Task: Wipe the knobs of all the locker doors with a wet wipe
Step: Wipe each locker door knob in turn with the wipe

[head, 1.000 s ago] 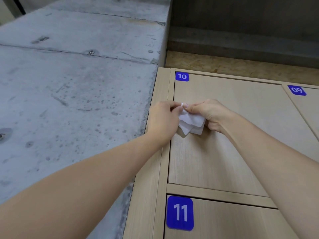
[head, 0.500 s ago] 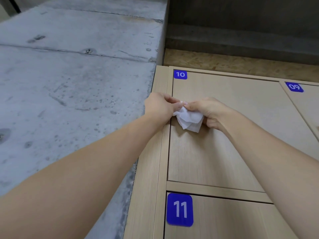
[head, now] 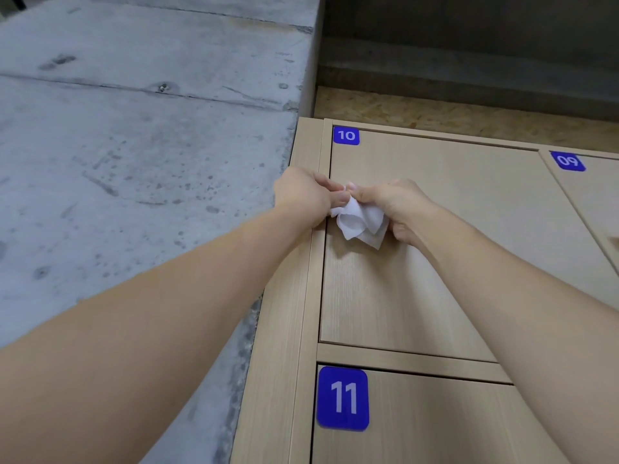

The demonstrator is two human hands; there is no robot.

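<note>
Two hands meet at the left edge of the locker door marked 10, and compared with a second ago they sit a little closer to that edge, with the wet wipe (head: 360, 224) more bunched between them. Going from the left: the left hand (head: 303, 199) has its fingers curled, pinching the upper corner of the wipe, where half a second ago it held it looser. The right hand (head: 398, 209) grips the other side, fingers folded round the white cloth, which hangs crumpled against door 10 (head: 435, 262). No knob shows; whether one lies under the hands I cannot tell. My reading is that the wipe is being refolded or readied, so the wiping of this door is either in hand or about to start, and most doors remain.

Readable writing: a blue label "10" (head: 346, 135) at the door's top left corner, a larger blue "11" (head: 342, 398) on the door below, and "09" (head: 568, 161) on the neighbouring door at right.
</note>
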